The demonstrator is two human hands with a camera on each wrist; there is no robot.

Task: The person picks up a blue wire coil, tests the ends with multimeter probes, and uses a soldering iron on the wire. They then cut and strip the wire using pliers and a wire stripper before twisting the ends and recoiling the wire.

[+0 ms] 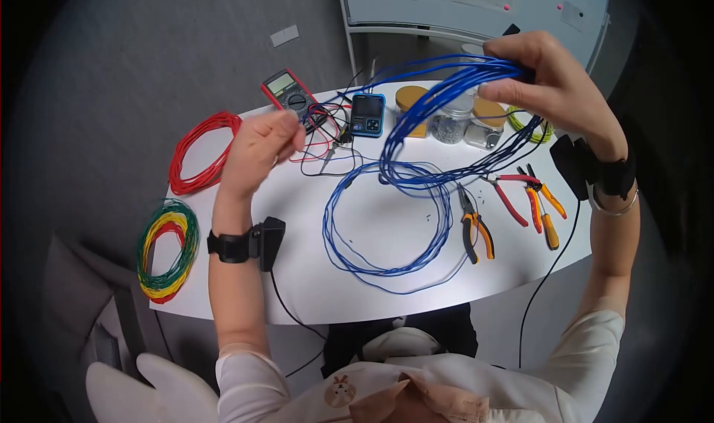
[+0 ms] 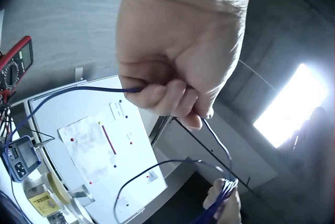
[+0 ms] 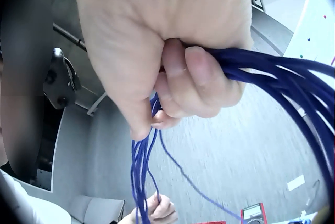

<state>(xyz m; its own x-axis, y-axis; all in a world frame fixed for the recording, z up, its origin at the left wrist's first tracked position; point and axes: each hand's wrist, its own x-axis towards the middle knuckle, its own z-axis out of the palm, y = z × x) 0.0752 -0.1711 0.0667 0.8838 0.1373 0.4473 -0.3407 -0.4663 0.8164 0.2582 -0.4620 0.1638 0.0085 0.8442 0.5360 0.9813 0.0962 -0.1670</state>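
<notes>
My right hand [image 1: 561, 84] grips a large coil of blue wire [image 1: 418, 118], held up over the back right of the table. In the right wrist view the fingers curl round the bundled strands, which come out on both sides of the fist. My left hand [image 1: 255, 151] is raised at the left, level with the multimeter. It holds a single blue strand [image 2: 84, 89] that passes through the curled fingers and runs across to the coil. A second loose blue wire coil [image 1: 387, 273] lies on the table below, partly overlapped by the raised one.
Red wire [image 1: 182, 159] and a green, yellow and red coil [image 1: 149, 255] lie at the left. Behind are a multimeter [image 1: 297, 101], a small blue-cased device [image 1: 368, 116] and lidded jars [image 1: 449, 125]. Pliers [image 1: 468, 229], red-handled cutters [image 1: 512, 203] and other hand tools lie at right.
</notes>
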